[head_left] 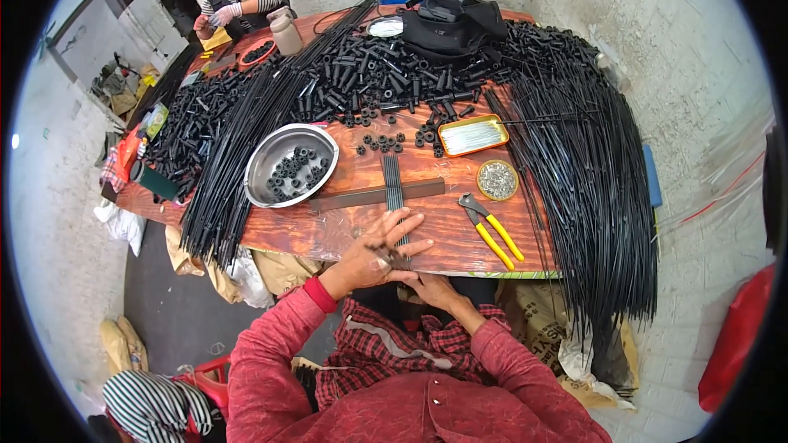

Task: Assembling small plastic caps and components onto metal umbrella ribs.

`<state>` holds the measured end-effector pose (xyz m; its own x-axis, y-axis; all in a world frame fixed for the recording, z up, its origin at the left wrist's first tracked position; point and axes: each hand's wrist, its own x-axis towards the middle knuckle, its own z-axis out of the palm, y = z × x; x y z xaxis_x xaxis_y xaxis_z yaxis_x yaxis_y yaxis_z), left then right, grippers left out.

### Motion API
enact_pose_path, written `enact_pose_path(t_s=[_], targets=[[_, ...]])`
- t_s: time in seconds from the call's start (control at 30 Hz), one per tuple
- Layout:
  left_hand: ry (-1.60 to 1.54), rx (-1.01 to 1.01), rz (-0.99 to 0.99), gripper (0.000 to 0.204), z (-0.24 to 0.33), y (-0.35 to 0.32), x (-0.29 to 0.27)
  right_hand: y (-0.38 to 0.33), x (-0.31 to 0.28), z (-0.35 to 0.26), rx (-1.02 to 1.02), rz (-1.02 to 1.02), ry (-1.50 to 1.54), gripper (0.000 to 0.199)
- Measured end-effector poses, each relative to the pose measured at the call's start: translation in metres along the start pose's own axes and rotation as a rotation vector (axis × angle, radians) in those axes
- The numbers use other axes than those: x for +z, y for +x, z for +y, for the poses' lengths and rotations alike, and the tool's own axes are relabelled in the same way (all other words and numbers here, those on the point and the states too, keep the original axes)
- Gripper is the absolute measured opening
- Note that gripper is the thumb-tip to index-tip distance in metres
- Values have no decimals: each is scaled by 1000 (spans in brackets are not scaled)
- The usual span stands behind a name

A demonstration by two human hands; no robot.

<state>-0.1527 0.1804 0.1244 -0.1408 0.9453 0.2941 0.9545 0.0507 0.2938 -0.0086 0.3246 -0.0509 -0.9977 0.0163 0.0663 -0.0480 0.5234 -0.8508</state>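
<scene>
Red sleeves (pixel 271 330) reach the front edge of the surface (pixel 447 234): left hand (pixel 366 262) splayed wide over slim rods (pixel 392 172), seemingly light, springy, best pinched mid-length; right hand's (pixel 439 290) grip I cannot tell.

On the desk (pixel 439 234), a bowl (pixel 266 157) sits left of the rod bundle (pixel 394 184), pliers (pixel 494 246) right; a bag (pixel 455 29) lies farther back.

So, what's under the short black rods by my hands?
The rods cross over a dark strip on the wooden table. What lies directly beneath them is covered, and your left hand partly hides the rods.
</scene>
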Motion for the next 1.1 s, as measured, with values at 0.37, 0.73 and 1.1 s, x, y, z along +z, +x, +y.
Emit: enact_pose_path(t_s=[0.37,0.73,1.1], targets=[[-42,5,60,69,-10,-9,11,-37,-118,-156,188,100,43,39],[-281,-55,199,72,-4,-18,20,52,-126,-201,-268,115,-104,35],[-237,-90,184,96,-8,-33,-25,51,-130,-211,-275,-61,-18,20]])
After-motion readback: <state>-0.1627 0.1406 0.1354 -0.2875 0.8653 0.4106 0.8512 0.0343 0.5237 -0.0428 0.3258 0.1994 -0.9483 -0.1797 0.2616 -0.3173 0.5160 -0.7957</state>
